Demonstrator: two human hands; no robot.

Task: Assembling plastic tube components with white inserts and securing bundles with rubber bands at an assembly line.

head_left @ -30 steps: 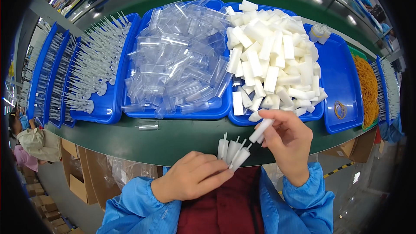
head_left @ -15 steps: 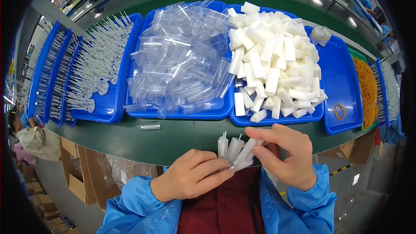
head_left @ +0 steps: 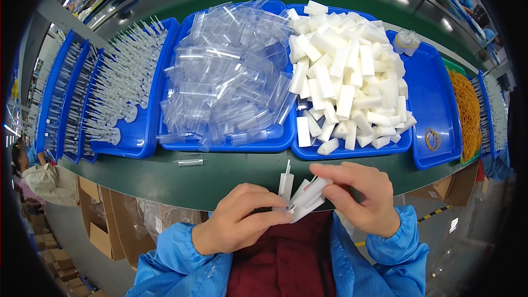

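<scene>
Above the table's near edge my two hands come together over a small cluster of white pieces. My left hand (head_left: 240, 220) is closed, pinching the bottom of an upright white piece (head_left: 285, 186) with a thin pale rod standing out of its top. Thumb and fingers of my right hand (head_left: 363, 195) close on the upper end of tilted white foam-like pieces (head_left: 309, 197). Their lower ends meet my left fingertips. How the pieces join there is hidden by my fingers.
Ahead lie blue trays of clear plastic sleeves (head_left: 220, 71) and white foam blocks (head_left: 346, 102). Left are trays of thin white rods (head_left: 129, 69). Right, a blue tray (head_left: 426, 93) holds rubber bands (head_left: 432, 141), beside an orange band heap (head_left: 466, 110). One clear sleeve (head_left: 190, 160) lies on the table.
The upright piece now stands apart from the others, its rod showing longer. The pieces under my right hand lean further right. My right hand has shifted slightly downward.
</scene>
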